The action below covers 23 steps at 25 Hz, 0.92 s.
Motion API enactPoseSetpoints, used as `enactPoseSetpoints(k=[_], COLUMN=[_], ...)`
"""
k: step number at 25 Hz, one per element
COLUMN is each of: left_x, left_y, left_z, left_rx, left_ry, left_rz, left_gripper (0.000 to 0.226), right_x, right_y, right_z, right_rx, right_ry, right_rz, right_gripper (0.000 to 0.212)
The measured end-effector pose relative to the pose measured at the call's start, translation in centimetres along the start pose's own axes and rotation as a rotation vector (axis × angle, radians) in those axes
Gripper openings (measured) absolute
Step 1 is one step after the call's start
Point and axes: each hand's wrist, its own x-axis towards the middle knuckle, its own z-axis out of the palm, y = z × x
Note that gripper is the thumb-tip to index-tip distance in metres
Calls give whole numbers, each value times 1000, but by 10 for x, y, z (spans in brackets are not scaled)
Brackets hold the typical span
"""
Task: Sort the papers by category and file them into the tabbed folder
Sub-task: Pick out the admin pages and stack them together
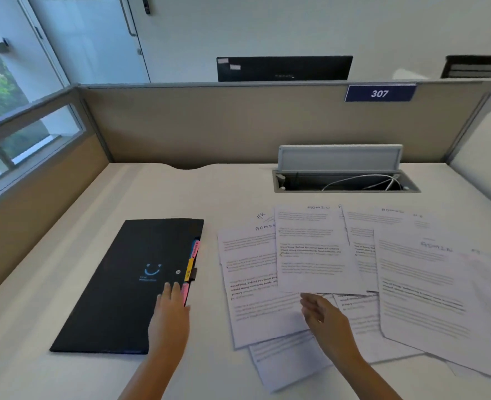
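Where papers point(354, 269) overlap — print blurred, lower sheets half hidden.

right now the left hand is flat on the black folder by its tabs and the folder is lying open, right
Not quite. The left hand does rest on the black folder beside its coloured tabs, but the head view shows the folder closed, front cover up, not open.

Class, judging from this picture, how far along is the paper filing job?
Nothing looks filed: the black tabbed folder lies closed under the left hand. In hand: the right hand pinches one ADMIN sheet. Left: the remaining papers lie spread across the desk, unsorted.
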Motion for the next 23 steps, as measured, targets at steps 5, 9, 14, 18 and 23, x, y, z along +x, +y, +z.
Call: enactPoseSetpoints(k=[5, 9, 14, 18, 23], left_x=[-22, -44, -58, -59, -58], left_y=[51, 94, 140, 160, 143], left_z=[35, 63, 80, 102, 124], left_rx=[-134, -151, -205, -126, 27], left_ry=[-80, -126, -148, -198, -200], left_rz=[278, 468, 573, 659, 797], left_gripper=[55, 51, 48, 47, 40], right_x=[-16, -20, -15, -9, -2], right_y=[28, 44, 72, 96, 107], right_z=[-18, -51, -101, -114, -104], right_rx=[-121, -176, -432, -765, -833], right_ry=[140, 389, 398, 166, 121], right_rz=[18, 26, 113, 194, 235], right_gripper=[23, 22, 50, 97, 94])
